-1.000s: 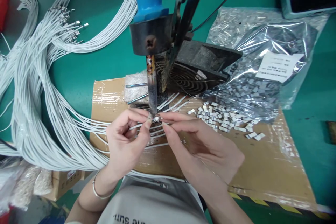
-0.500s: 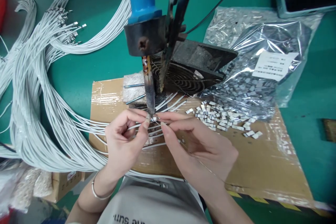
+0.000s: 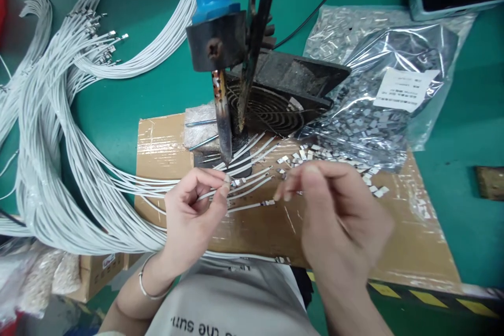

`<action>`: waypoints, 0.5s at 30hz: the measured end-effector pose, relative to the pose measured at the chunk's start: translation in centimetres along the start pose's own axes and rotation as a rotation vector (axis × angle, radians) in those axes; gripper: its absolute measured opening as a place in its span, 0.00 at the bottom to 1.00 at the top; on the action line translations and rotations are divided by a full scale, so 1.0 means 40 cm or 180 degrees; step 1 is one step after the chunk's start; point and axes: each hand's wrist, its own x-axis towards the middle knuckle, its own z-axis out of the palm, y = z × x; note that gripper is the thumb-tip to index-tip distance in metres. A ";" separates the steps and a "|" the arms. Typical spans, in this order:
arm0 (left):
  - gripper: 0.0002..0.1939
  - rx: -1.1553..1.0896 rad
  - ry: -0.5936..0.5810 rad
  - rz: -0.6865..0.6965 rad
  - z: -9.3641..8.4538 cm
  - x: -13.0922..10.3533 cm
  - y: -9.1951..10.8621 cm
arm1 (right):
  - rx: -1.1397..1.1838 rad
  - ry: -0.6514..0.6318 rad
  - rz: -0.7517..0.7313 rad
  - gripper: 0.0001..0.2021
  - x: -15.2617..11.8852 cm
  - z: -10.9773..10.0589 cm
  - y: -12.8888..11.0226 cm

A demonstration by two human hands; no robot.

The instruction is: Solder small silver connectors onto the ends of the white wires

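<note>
My left hand (image 3: 197,205) pinches a white cable between thumb and forefinger. A small metal connector (image 3: 238,182) sits at the cable's end, just past the fingertips. Right above these fingers is the dark tip of a soldering iron (image 3: 224,139) with a blue handle, apart from the connector. My right hand (image 3: 342,210) hovers over the cardboard, beside a pile of small metal connectors (image 3: 311,153). Its fingers are curled and smeared by motion, so what they hold, if anything, is unclear. Several loose white cable ends (image 3: 252,186) lie near my left hand.
A black fan (image 3: 275,110) stands behind the iron. Bundles of white cables (image 3: 59,168) cover the left side. A bag of metal parts (image 3: 378,121) lies at the right on the green table. Brown cardboard (image 3: 354,241) lies under the hands.
My right hand has moved away to the right, from the iron's tip towards the connector pile. My left hand has shifted slightly right and down with the cable, away from the tip.
</note>
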 end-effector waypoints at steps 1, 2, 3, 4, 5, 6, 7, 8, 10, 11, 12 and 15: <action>0.08 -0.0024 -0.0022 -0.0020 -0.001 -0.006 0.000 | 0.0204 -0.0025 0.0077 0.14 0.005 -0.016 0.006; 0.08 -0.0047 -0.0038 -0.0041 -0.002 -0.011 -0.001 | 0.0490 -0.0108 0.0105 0.17 0.009 -0.034 0.013; 0.08 -0.0063 -0.0049 -0.0059 -0.004 -0.017 -0.001 | 0.0626 -0.0283 0.0201 0.22 0.010 -0.050 0.021; 0.08 -0.0067 -0.0055 -0.0076 -0.006 -0.023 -0.001 | 0.0670 -0.0341 0.0245 0.25 0.009 -0.065 0.029; 0.08 -0.0060 -0.0067 -0.0086 -0.007 -0.029 -0.001 | 0.0644 -0.0365 0.0274 0.26 0.005 -0.076 0.035; 0.08 -0.0046 -0.0079 -0.0088 -0.009 -0.034 -0.001 | 0.0513 -0.0368 0.0306 0.26 -0.001 -0.084 0.040; 0.08 -0.0025 -0.0096 -0.0092 -0.010 -0.039 -0.001 | 0.0339 -0.0359 0.0297 0.24 -0.010 -0.088 0.042; 0.08 -0.0008 -0.0119 -0.0095 -0.011 -0.044 0.000 | 0.0144 -0.0399 0.0272 0.23 -0.019 -0.088 0.041; 0.08 0.0008 -0.0180 -0.0119 -0.012 -0.054 0.001 | -0.0205 -0.0585 0.0143 0.19 -0.036 -0.078 0.031; 0.07 0.0006 -0.0220 -0.0128 -0.011 -0.059 0.001 | -0.0312 -0.0729 0.0054 0.17 -0.042 -0.070 0.024; 0.07 0.0007 -0.0259 -0.0133 -0.011 -0.064 0.001 | -0.0366 -0.0846 -0.0041 0.17 -0.046 -0.061 0.017; 0.07 0.0053 -0.0352 -0.0113 -0.008 -0.078 0.000 | -0.0403 -0.1068 -0.0237 0.13 -0.050 -0.036 0.000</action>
